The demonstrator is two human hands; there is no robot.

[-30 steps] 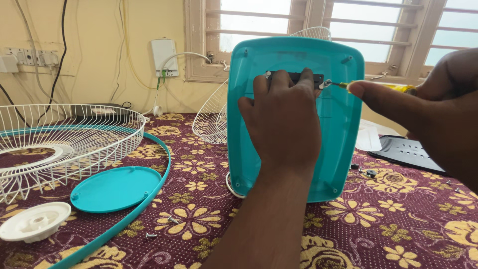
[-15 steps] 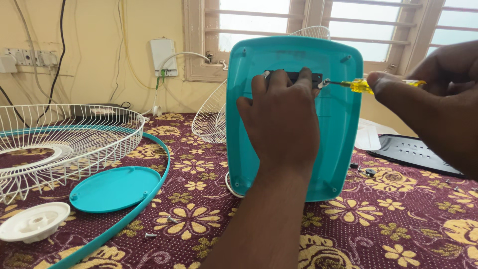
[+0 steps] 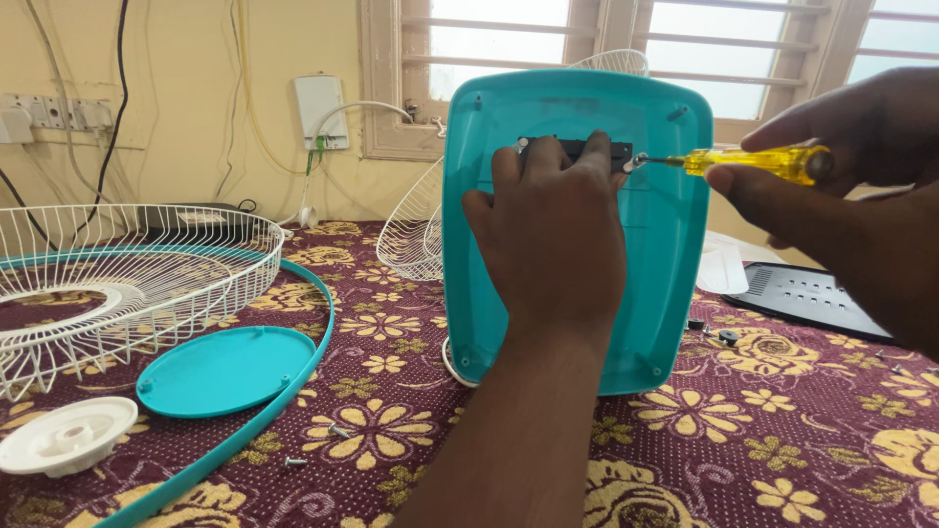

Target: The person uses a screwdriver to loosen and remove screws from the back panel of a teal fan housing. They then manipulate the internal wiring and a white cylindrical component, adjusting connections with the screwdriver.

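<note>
Upright rounded teal plastic panel (image 3: pixel 577 225) at frame centre, left hand (image 3: pixel 553 235) pressed flat on it, fingertips touching small black rectangular part (image 3: pixel 577 150) near top edge. Right hand (image 3: pixel 851 186), right edge, fingers closed around yellow-handled screwdriver (image 3: pixel 753 161), tip at part's right end. White wire fan grille (image 3: pixel 117 279) on maroon floral cloth (image 3: pixel 782 430), left.

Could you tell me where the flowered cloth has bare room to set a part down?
Most room: the flowered maroon cloth right front, before the upright teal plastic panel and flat black grille plate. The left is crowded by the white wire fan guard, round teal cover and loose screws.
</note>
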